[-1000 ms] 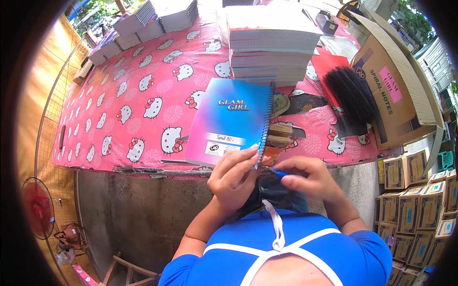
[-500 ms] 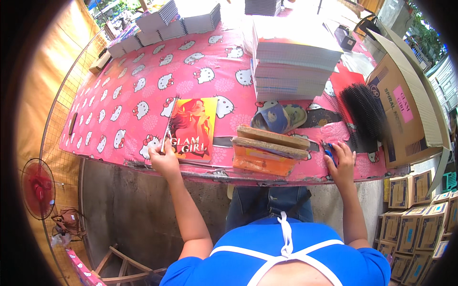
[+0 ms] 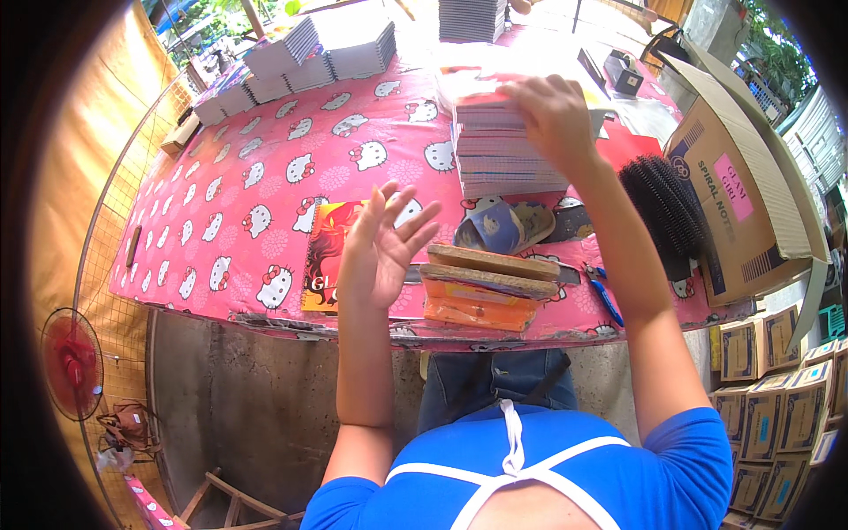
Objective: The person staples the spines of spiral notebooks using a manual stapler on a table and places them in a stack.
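Paper stack (image 3: pixel 508 163): tall, white-edged, behind the rough brown stand (image 3: pixel 493 270).
Notebook (image 3: pixel 323 261): spiral-bound, red-and-yellow cover, left of the stand.
Right hand (image 3: pixel 552 106): fingers bent at the stack's top; whether gripping, I can't tell.
Left hand (image 3: pixel 389 252): spread wide.

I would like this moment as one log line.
left hand: open, beside notebook; right hand: at paper stack; blue-handled pliers: on table

My shirt (image 3: pixel 539 428): blue, white trim. Tablecloth (image 3: pixel 238 190): pink, white cats. Spiral notebook (image 3: pixel 325 252), left of centre: red/yellow. Pliers (image 3: pixel 604 299): blue-handled.
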### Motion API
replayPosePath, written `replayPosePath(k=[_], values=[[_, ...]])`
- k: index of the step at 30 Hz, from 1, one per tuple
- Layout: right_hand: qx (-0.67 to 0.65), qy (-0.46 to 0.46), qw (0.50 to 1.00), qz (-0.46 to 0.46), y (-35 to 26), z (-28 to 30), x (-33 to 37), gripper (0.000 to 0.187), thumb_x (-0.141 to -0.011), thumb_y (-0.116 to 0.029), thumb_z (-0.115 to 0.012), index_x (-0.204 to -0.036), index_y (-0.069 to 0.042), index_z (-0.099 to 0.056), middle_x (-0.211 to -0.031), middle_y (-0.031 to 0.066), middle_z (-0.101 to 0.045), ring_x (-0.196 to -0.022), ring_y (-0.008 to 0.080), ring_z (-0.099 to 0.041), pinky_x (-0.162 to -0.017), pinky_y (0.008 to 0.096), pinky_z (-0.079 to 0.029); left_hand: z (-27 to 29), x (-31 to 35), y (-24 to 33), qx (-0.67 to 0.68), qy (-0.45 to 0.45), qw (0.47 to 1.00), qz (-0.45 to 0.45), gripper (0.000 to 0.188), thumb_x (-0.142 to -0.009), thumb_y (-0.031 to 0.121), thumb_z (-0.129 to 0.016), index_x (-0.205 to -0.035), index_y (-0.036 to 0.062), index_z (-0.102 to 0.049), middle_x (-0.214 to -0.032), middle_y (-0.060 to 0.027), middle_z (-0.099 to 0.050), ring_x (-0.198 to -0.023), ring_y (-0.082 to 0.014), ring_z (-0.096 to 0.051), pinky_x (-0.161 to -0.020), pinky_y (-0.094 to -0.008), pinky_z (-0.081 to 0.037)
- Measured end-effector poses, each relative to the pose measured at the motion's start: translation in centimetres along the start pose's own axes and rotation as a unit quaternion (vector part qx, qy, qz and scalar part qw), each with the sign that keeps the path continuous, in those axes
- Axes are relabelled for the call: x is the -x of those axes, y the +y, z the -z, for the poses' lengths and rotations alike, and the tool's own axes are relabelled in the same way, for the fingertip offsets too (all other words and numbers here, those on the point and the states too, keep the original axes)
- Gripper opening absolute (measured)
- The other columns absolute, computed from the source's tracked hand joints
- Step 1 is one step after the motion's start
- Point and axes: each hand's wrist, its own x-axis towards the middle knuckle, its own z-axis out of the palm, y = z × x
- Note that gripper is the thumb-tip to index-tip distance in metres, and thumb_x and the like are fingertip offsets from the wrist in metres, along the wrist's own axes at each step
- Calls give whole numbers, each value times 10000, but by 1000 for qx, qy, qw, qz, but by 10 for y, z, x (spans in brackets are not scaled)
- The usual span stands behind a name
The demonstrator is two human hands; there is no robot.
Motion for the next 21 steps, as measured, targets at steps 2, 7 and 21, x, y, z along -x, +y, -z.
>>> replayPosePath(k=[2, 7, 21], values=[[-59, 13, 998, 30, -44, 15, 23, 365, -764, -106, -660, -1124, -162, -671, -1083, 25, -658, -993, 225, -592, -860, 412, -431, -10, -9, 1, 83, -1, 992, 93, 551, -961, 257, -585, -1366, 10, -305, -1368, -199, -373, -1218, -377, -499, -922, -470, -518], [-102, 56, 993, -19, -85, 77, 93, 458, -742, -107, -732, -1185, -47, -630, -1167, 104, -635, -1138, 233, -555, -976, 404, -407, -34, 7, -2, -210, 11, 975, -72, 269, -902, 68, -651, -1138, -41, -584, -963, -77, -674, -882, -158, -657, -791, -325, -566], [-273, -154, 868, -384, -125, 85, 203, 299, -798, -42, -722, -1072, 15, -618, -957, 125, -677, -863, 214, -648, -761, 353, -498, -25, 28, -21, -416, -5, 883, -217, 713, -694, 65, -828, -1305, -24, -470, -1260, -131, -565, -1198, -228, -524, -1015, -384, -419]])
